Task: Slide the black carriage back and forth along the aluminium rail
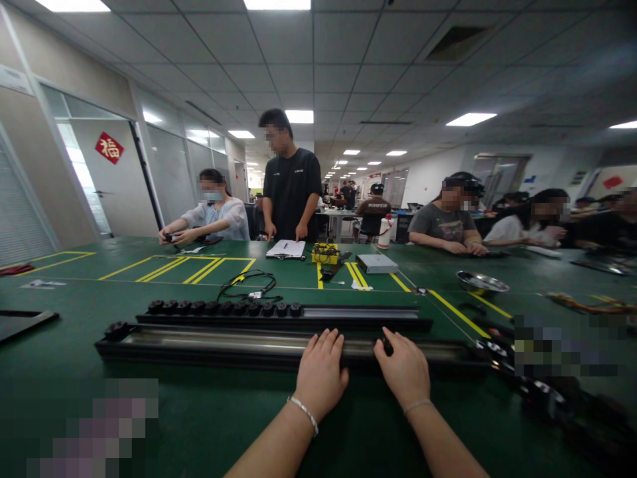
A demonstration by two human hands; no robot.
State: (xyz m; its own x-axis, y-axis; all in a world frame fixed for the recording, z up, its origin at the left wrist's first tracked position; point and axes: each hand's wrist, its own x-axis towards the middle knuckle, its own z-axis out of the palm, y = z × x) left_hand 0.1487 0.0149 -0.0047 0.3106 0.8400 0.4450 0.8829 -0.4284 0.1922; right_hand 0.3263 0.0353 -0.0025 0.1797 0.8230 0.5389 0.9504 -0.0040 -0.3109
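A long black rail [199,345] with a silvery channel lies across the green table in front of me. My left hand [321,375] rests on its near edge, fingers stretched flat over the rail. My right hand [404,372] is just to the right, fingers curled over the rail and pressing a small black part [387,344] in the channel. A second black rail [358,317] lies right behind, with a row of several black round caps [223,307] along its left half. One more cap [115,328] sits at the near rail's left end.
A black cable [249,284] coils behind the rails. Further back are a clipboard [286,249], a yellow box [325,253], a grey box [377,263] and a metal bowl [482,283]. Several people sit or stand along the far edge. Dark parts [547,392] lie at right.
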